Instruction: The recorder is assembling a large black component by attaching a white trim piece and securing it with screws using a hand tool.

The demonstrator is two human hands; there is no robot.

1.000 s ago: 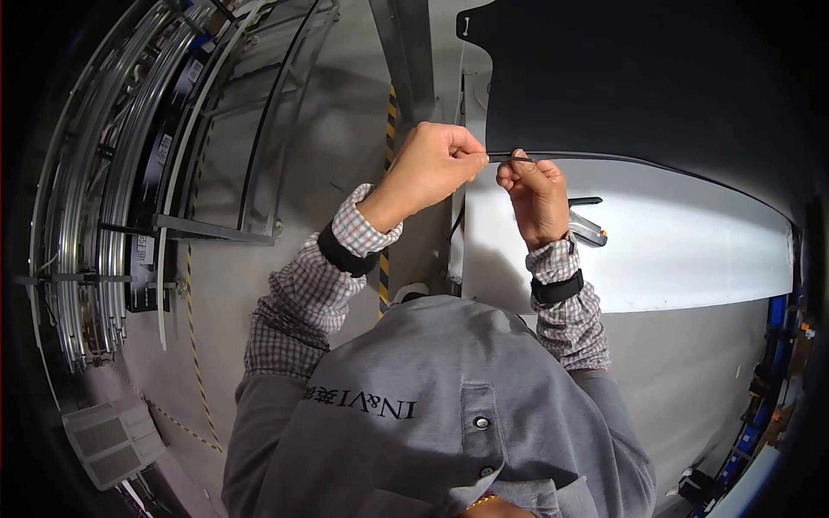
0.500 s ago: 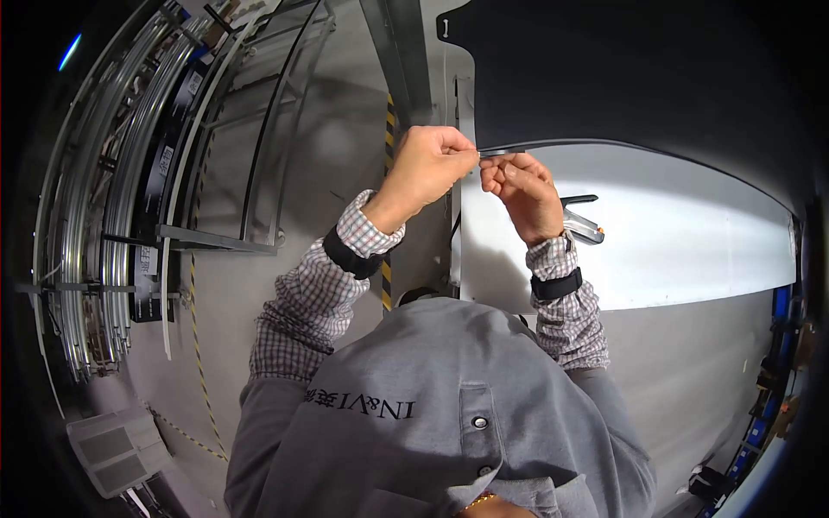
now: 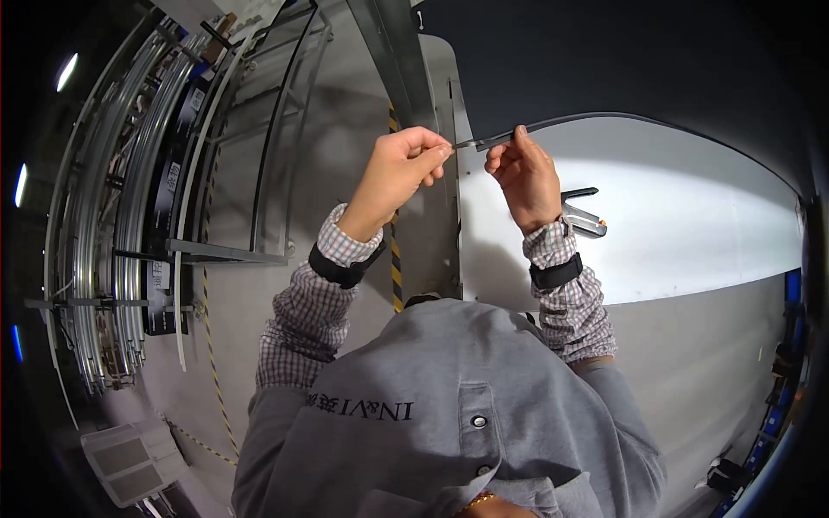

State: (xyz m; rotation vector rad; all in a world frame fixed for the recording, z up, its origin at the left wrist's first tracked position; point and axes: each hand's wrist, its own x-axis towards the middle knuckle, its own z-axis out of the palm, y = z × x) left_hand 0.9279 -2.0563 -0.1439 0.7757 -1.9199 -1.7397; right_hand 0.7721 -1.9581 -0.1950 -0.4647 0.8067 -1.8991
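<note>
A large black sheet (image 3: 587,60) spreads over the far right, with a narrow dark strip (image 3: 596,116) along its near edge. My left hand (image 3: 401,173) is closed in a pinch on the thin end of a strip, just left of the sheet's near-left corner. Right of it, my right hand (image 3: 528,177) grips the dark strip between thumb and fingers, palm turned up. A short thin length spans the gap between both hands. Whether it is the dark strip's own end or a separate piece I cannot tell.
Under the sheet lies a white tabletop (image 3: 656,207), with a black-and-silver hand tool (image 3: 585,214) right of my right wrist. A grey metal beam (image 3: 393,60) stands beyond my left hand. Racks of metal tubes (image 3: 129,216) line the left; yellow-black tape (image 3: 395,259) marks the floor.
My left hand has drawn left, away from my right hand, with the thin strip end in its pinch. The right hand's fingers have shifted up onto the dark strip.
</note>
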